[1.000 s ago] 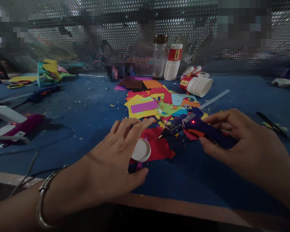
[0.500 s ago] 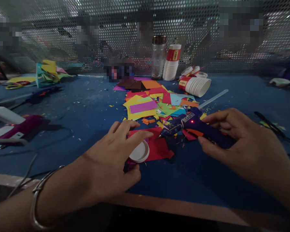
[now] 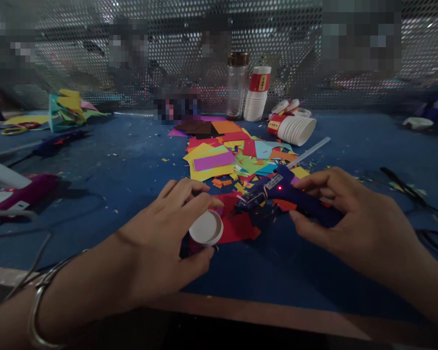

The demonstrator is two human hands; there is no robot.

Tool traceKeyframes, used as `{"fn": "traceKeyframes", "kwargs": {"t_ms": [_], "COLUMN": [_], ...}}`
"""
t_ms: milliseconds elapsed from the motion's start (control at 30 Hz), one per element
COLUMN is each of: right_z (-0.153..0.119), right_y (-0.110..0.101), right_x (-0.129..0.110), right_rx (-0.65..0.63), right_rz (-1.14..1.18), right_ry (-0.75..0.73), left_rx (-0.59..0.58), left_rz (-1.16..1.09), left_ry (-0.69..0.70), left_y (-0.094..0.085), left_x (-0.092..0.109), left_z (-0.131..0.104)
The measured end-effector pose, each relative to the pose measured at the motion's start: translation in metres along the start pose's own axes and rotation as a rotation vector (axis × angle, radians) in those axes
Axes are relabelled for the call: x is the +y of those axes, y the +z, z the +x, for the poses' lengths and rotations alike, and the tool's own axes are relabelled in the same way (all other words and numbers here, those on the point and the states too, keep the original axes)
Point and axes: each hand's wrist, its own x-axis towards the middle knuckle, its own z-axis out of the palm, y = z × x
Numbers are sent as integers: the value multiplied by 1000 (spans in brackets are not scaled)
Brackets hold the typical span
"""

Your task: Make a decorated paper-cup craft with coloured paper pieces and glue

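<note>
My left hand (image 3: 168,233) curls its fingers and thumb around a white round piece with a raised rim (image 3: 206,227). It looks like the base of a paper cup; its lower side is mostly hidden. Beneath and beside it lies a sheet of red paper (image 3: 237,228). In my right hand (image 3: 354,218) is a dark blue glue gun (image 3: 277,187), gripped by its handle, with a red light lit. Its nozzle points left over the red paper, a short way from the white piece. A translucent glue stick (image 3: 310,151) sticks out of its back.
Coloured paper sheets (image 3: 211,165) and scraps spread across the middle of the blue table. Behind them stand a clear bottle (image 3: 236,90) and stacked paper cups (image 3: 255,97); another stack (image 3: 292,129) lies sideways. At left is a purple glue gun (image 3: 40,192); a black cable (image 3: 405,184) lies right.
My left index finger has drawn in closer to the white piece, which is tilted a little more. The glue gun has shifted slightly left with my right hand, its nozzle a bit lower.
</note>
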Motion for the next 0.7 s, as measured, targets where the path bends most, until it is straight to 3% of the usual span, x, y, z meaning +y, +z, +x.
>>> {"fn": "traceKeyframes", "kwargs": {"t_ms": [233,700], "right_z": [-1,0], "right_y": [-1,1], "right_x": [1,-1], "right_rx": [-32,-50], "right_rz": [0,-58], "right_ry": [-23,-44], "left_rx": [-42,-111], "left_rz": [-48,-109], "left_ry": [18,-41], "left_y": [-9,-7], "left_x": [-1,-6], "left_z": [10,11]}}
